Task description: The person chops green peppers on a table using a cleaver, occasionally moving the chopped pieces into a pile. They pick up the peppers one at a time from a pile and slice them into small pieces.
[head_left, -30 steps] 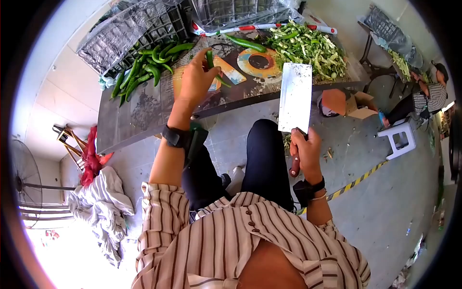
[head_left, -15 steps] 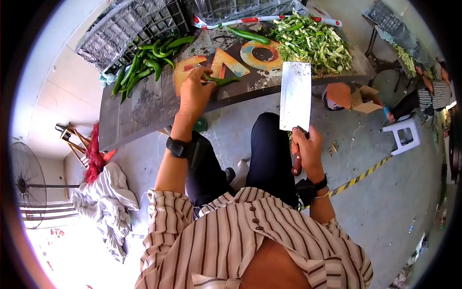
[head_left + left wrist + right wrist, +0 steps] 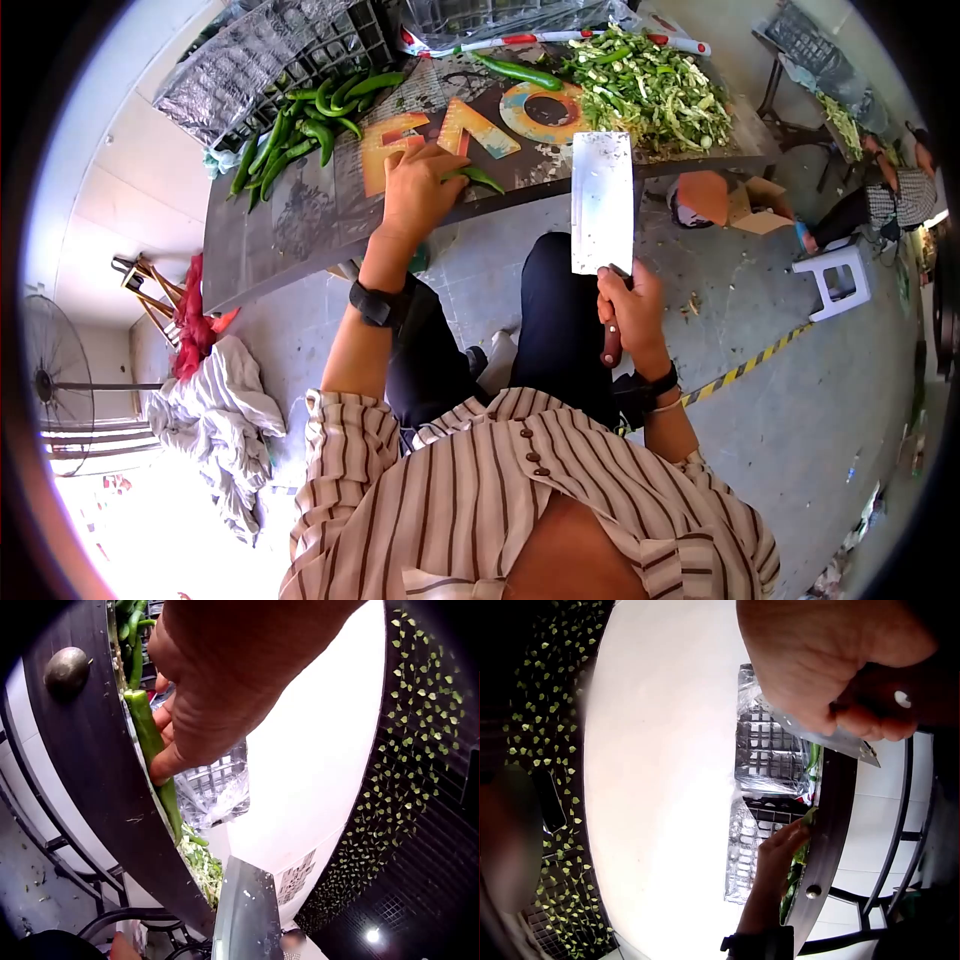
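My left hand (image 3: 418,190) is low over the near part of the dark table (image 3: 290,250), holding a long green pepper (image 3: 484,180). In the left wrist view the pepper (image 3: 148,731) lies along the tabletop with a blunt pale end, thumb and fingertips against it. My right hand (image 3: 642,312) grips the brown wooden handle of a cleaver (image 3: 603,205). Its broad blade, flecked with bits, points away from me just off the table's front edge, right of the pepper. Chopped green peppers (image 3: 660,95) are heaped at the table's right; whole peppers (image 3: 285,150) lie in a pile at left.
Behind the piles stand black plastic crates (image 3: 350,45) wrapped in film. A single whole pepper (image 3: 517,71) lies near the back. On the floor at right are a cardboard box (image 3: 757,208) and a white stool (image 3: 838,283), beside another seated person (image 3: 885,195).
My left hand has brought the pepper down and toward me, turning it from upright to lying along the table. The cleaver has shifted slightly left in the last half second.
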Available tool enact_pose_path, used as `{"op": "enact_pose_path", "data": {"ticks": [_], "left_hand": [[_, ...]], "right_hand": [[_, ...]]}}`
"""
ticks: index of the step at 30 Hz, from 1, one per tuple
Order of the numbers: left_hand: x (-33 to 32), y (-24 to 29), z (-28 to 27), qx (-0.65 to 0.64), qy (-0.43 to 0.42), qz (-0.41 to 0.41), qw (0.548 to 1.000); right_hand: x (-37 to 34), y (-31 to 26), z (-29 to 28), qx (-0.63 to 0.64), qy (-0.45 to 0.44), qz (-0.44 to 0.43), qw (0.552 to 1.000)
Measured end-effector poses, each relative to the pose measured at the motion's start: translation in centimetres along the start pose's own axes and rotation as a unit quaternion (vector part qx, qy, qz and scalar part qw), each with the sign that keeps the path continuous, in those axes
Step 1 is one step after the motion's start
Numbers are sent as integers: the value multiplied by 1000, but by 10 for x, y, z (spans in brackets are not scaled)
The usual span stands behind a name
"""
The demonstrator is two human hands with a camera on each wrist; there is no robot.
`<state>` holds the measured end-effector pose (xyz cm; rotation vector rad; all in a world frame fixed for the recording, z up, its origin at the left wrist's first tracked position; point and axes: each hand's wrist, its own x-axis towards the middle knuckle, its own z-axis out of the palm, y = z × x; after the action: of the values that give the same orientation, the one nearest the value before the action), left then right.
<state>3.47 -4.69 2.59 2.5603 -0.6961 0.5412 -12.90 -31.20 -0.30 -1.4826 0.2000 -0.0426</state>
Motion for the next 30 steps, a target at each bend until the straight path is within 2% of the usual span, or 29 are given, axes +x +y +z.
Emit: {"op": "enact_pose_path", "data": {"ticks": [3,5,7,10,16,23,27,30], "left_hand": [[-2,5,6,-6,27,-21,999],[-5,9,13,-6,48,-20,999],[-8,19,14,-27,79,-42,996],[-10,21,21,-34,101,-33,994],[-14,25,28,-56,130,-47,989],[-13,25,32,-18,141,-39,989],[-13,26,32,-19,144,-48,988],[-13,27,30,-23,126,-56,990]], "right_hand": [[1,-6,7,4,-24,14,1000],[2,-10,13,38,-72,12,997],[3,-19,18,24,-101,-3,995],[4,-36,28,54,-158,-24,986],[15,-42,41,15,-140,-48,989],[16,-51,56,-22,-136,-55,989],[15,-56,58,-42,-141,-52,988],[17,-66,59,-45,-135,-11,990]]}}
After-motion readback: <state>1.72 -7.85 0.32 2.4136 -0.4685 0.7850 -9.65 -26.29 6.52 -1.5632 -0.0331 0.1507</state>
